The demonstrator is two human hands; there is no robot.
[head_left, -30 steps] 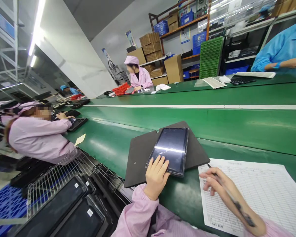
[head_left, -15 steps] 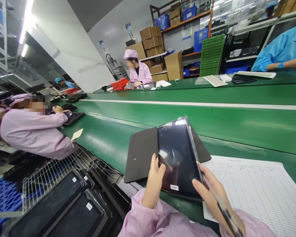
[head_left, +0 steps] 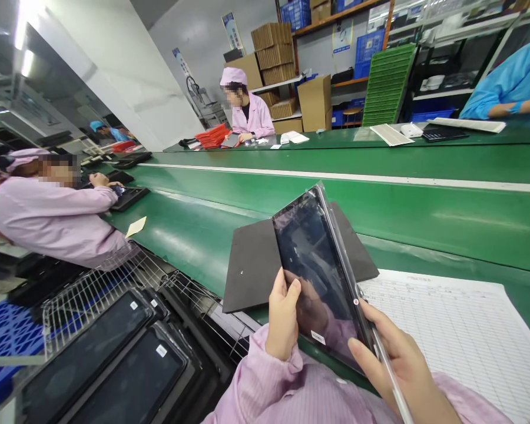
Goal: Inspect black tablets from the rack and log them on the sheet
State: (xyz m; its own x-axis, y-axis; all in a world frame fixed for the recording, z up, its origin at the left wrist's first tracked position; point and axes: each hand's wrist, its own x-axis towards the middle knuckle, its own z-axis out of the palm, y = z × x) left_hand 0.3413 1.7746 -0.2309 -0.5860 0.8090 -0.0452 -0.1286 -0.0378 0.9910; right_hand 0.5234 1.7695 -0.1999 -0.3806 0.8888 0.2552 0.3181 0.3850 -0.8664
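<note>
A dark tablet (head_left: 313, 253) with a small white label near its lower edge is tilted above the green bench. My left hand (head_left: 285, 312) grips its left edge, thumb on the glass. On its right edge my right hand (head_left: 393, 347) is closed, and a slim pen (head_left: 391, 380) also lies in that hand. Under and behind the tablet is a dark grey flat pad (head_left: 254, 265), showing on both sides. A printed sheet with a grid (head_left: 450, 330) lies on the bench to the right, beside my right hand.
Several labelled tablets (head_left: 128, 377) lie in a wire rack (head_left: 159, 265) at lower left, near a blue crate (head_left: 9, 353). A yellow paper slip (head_left: 136, 227) is on the bench (head_left: 185, 235). Co-workers in pink (head_left: 57, 200) and blue (head_left: 512, 82) sit around it.
The tablet has been raised and turned so its right side edge shows more. Both hands keep hold of it, and the view has shifted slightly.
</note>
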